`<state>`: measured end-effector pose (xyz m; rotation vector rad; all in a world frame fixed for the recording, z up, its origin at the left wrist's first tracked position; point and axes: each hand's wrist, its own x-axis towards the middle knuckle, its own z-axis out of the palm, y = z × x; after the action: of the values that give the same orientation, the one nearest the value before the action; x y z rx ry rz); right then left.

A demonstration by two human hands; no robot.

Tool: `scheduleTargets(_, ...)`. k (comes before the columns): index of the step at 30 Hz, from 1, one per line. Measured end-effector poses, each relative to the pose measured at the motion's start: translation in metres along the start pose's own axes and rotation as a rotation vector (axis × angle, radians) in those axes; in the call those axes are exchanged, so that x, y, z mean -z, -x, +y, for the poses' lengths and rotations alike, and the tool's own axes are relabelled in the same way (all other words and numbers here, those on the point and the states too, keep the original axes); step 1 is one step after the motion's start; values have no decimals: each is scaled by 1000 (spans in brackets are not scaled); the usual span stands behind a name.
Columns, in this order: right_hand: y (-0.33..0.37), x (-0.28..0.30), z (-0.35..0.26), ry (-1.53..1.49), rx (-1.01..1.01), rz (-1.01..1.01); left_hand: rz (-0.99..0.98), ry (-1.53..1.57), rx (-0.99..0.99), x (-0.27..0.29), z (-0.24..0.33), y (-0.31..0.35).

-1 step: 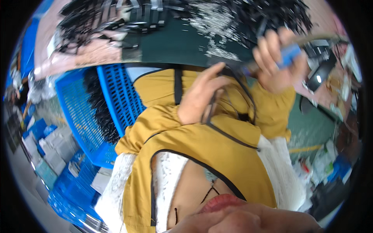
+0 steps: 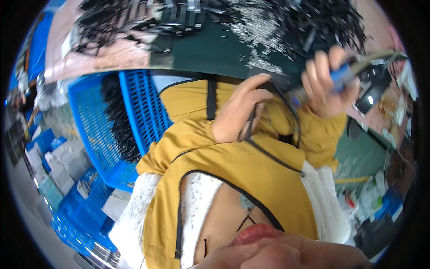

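Observation:
My right hand [image 2: 329, 85], blurred by motion, is wrapped round a blue-gripped tool [image 2: 342, 76] on the right. A greyish-brown cord or hose [image 2: 380, 56] runs off the tool to the far right; its working end cannot be made out. My left hand [image 2: 244, 107] is in front of my waist, below the table edge. Its thumb and forefinger are pinched on a thin black strip [image 2: 280, 83], which hangs in a loop towards my lap. The two hands are apart.
Loose black strips [image 2: 313, 27] and a heap of small silvery pieces [image 2: 260, 31] cover part of the table [image 2: 201, 56]. Left of my lap are blue plastic baskets [image 2: 89, 130], one with a black bundle [image 2: 121, 121]. A shiny black object [image 2: 374, 92] lies at the right.
My right hand, with the blue-gripped tool, has come slightly nearer to me and to the right. The whole view has shifted a little; my left hand keeps its pinch.

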<state>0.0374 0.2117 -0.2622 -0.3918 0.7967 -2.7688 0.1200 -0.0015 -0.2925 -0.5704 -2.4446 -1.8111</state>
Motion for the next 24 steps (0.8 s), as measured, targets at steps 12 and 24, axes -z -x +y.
scheduleTargets(12, -4, 73, -74, 268, 215, 317, 968, -341, 216, 167, -1, 36)
scheduleTargets(24, -2, 117, -62, 769, 395, 734, 348, -798, -441, 198, -84, -90)
